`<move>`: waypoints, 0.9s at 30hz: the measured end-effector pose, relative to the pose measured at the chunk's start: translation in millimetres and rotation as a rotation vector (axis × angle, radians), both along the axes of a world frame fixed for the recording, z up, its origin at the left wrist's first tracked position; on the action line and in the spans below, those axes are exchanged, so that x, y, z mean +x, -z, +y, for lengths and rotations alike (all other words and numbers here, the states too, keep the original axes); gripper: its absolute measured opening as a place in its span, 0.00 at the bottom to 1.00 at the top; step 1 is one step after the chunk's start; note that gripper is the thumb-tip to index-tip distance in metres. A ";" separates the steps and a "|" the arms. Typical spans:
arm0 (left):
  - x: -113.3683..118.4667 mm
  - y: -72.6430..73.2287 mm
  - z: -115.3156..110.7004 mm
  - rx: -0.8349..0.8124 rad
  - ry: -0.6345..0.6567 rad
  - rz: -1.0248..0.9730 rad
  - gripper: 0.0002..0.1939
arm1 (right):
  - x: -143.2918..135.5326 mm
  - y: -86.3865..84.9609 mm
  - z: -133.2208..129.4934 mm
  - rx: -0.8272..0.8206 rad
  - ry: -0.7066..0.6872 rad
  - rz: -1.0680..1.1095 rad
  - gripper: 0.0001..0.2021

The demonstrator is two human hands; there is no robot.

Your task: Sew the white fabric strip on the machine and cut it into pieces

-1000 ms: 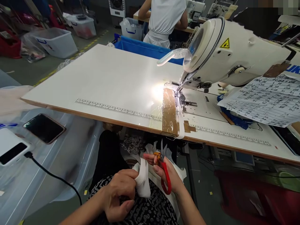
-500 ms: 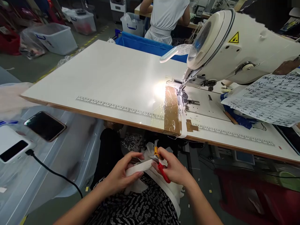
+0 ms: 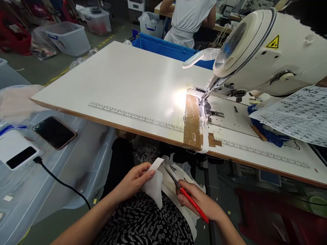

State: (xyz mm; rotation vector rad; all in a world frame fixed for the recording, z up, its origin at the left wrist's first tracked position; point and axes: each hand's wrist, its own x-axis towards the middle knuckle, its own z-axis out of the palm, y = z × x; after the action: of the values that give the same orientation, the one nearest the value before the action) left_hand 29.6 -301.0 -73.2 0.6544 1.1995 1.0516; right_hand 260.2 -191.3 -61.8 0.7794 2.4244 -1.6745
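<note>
Below the near edge of the bench [image 3: 122, 78], over the patterned lap, the left hand [image 3: 134, 180] is pinching a white fabric strip [image 3: 154, 185] between thumb and fingers, its grip closed on the upper corner so that the strip is hanging folded toward the knees. The right hand [image 3: 201, 204], at about four o'clock from the strip, is gripping red-handled scissors [image 3: 187, 197] with its fingers wrapped around the handles; the blades are pointing toward ten o'clock, and their tips appear to be just touching the strip's edge, though the view is too small to confirm contact. More white fabric [image 3: 178, 180] is lying bunched in the lap between the two hands. On the bench, a sewing machine [image 3: 268, 51] is sitting at one o'clock, with brown tape [image 3: 192, 122] lying beside its needle plate and a printed ruler scale [image 3: 135, 117] running along the front edge. A printed sheet [image 3: 296, 115] is resting at three o'clock. Two phones [image 3: 55, 132] are lying on a clear bin lid at nine o'clock. Another person in a white top [image 3: 190, 18] is standing at twelve o'clock, beyond a blue bin [image 3: 163, 49].
</note>
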 end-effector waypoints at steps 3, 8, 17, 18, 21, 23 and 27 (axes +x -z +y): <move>-0.8 1.5 1.4 -0.029 0.009 -0.040 0.25 | -4.8 3.5 1.8 -0.061 -0.060 -0.063 0.23; -1.7 2.4 0.6 -0.053 0.013 -0.043 0.25 | -21.8 3.0 11.7 -0.103 -0.120 -0.076 0.25; -4.9 7.7 0.5 -0.091 -0.036 -0.015 0.27 | -26.3 12.1 14.4 -0.038 -0.141 -0.140 0.27; -5.3 8.1 0.9 -0.095 -0.041 -0.010 0.27 | -26.7 11.8 14.1 -0.022 -0.140 -0.147 0.27; -6.0 8.7 1.6 -0.100 -0.047 0.006 0.26 | -27.4 9.5 13.6 0.020 -0.136 -0.161 0.26; -6.1 8.5 2.2 -0.103 -0.049 0.004 0.25 | -27.3 8.1 13.4 0.060 -0.133 -0.170 0.25; -5.6 7.6 3.8 -0.096 -0.058 -0.019 0.25 | -26.4 8.0 11.9 0.164 -0.125 -0.182 0.24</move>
State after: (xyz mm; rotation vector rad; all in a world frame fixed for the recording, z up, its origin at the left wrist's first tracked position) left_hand 24.1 -297.2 -80.8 0.5373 1.2511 1.0398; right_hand 233.8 -179.5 -69.9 0.7461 2.4488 -1.3134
